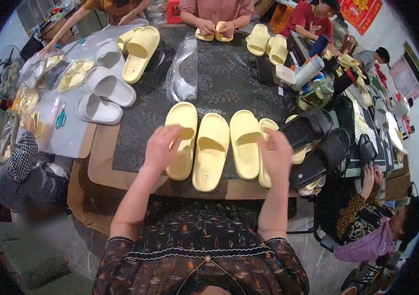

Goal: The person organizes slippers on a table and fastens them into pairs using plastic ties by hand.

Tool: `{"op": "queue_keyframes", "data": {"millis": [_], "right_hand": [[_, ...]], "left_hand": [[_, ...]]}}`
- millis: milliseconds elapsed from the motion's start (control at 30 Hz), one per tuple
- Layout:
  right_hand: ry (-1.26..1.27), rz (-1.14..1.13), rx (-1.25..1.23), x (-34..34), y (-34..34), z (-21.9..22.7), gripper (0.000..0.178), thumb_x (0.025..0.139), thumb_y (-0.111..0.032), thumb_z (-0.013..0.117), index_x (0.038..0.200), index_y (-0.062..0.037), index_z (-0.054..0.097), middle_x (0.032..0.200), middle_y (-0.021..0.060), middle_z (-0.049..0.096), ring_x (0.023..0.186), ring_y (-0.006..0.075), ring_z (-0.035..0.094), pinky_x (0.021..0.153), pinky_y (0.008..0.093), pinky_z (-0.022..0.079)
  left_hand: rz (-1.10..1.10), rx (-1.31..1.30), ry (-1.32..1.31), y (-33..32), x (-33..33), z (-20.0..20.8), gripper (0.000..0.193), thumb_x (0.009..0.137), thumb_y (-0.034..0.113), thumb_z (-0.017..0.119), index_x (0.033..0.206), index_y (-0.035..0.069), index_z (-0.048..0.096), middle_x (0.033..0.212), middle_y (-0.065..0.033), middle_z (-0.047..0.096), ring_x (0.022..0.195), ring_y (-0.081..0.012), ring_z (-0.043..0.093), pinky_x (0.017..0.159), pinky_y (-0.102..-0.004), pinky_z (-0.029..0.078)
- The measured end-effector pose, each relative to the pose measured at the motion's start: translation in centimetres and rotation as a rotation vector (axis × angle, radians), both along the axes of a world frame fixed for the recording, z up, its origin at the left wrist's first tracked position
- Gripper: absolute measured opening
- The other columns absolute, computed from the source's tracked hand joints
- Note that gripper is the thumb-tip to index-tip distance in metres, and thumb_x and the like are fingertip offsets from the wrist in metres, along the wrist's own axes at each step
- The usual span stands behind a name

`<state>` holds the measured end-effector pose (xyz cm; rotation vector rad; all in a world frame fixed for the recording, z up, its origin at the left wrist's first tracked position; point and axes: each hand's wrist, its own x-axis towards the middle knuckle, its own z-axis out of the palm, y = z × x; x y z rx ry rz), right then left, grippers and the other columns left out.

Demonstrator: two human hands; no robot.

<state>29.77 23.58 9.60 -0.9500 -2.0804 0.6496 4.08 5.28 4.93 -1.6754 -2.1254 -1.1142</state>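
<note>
Four pale yellow slide slippers stand in a row at the near table edge, toes toward me. Over the strap of the leftmost yellow slipper (180, 164) is my left hand (161, 147), its fingers loosely bent and apart. Two more, a middle-left yellow slipper (211, 162) and a middle-right yellow slipper (245, 152), lie between my hands. My right hand (276, 153) is over the rightmost yellow slipper (265, 172) and partly covers it, fingers curved and apart. Whether either hand touches its strap is hard to see.
Black slippers (310, 167) are piled right of my right hand. Grey slippers (100, 109) and a large yellow slipper (141, 51) lie left. A clear plastic bag (182, 73) rests on the dark mat (229, 78). Bottles (308, 71) stand right. Other people work around the table.
</note>
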Motion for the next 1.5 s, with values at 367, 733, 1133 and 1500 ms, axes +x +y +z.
{"op": "queue_keyframes", "data": {"millis": [367, 733, 1133, 1500], "right_hand": [[-0.145, 0.263, 0.196, -11.1, -2.6, -8.2, 0.032, 0.078, -0.039, 0.07, 0.096, -0.0133, 0.069, 0.104, 0.0086, 0.06, 0.104, 0.0294, 0.052, 0.091, 0.0446, 0.04], [-0.042, 0.354, 0.148, -8.1, -5.6, -7.6, 0.029, 0.078, -0.039, 0.068, 0.094, -0.0149, 0.069, 0.103, 0.0057, 0.058, 0.105, 0.0274, 0.05, 0.092, 0.0417, 0.038], [0.13, 0.225, -0.173, -16.0, -1.8, -7.2, 0.039, 0.084, -0.036, 0.068, 0.11, -0.0079, 0.064, 0.104, 0.0081, 0.062, 0.074, 0.0218, 0.065, 0.071, 0.0326, 0.051], [0.128, 0.237, -0.423, -15.3, 0.0, -9.9, 0.026, 0.086, -0.029, 0.066, 0.089, -0.0035, 0.067, 0.076, 0.012, 0.066, 0.067, 0.0249, 0.063, 0.062, 0.0361, 0.048]], "left_hand": [[-0.149, -0.434, -0.058, 11.4, -3.4, -1.9, 0.026, 0.075, 0.014, 0.063, 0.099, 0.004, 0.069, 0.095, -0.019, 0.067, 0.09, -0.0378, 0.062, 0.084, -0.0452, 0.049], [-0.032, -0.54, -0.138, 7.9, -0.7, -3.7, 0.014, 0.076, 0.019, 0.064, 0.084, 0.009, 0.07, 0.083, -0.0129, 0.066, 0.086, -0.0312, 0.064, 0.076, -0.0428, 0.052], [0.07, -0.052, -0.506, 8.3, -2.5, -5.3, 0.017, 0.08, 0.016, 0.067, 0.093, 0.006, 0.071, 0.076, -0.0107, 0.067, 0.07, -0.0227, 0.062, 0.068, -0.0342, 0.049], [0.056, -0.315, -0.597, 5.2, -3.5, -2.7, 0.019, 0.08, 0.021, 0.068, 0.089, 0.004, 0.072, 0.077, -0.0106, 0.069, 0.074, -0.0214, 0.064, 0.071, -0.0333, 0.05]]}}
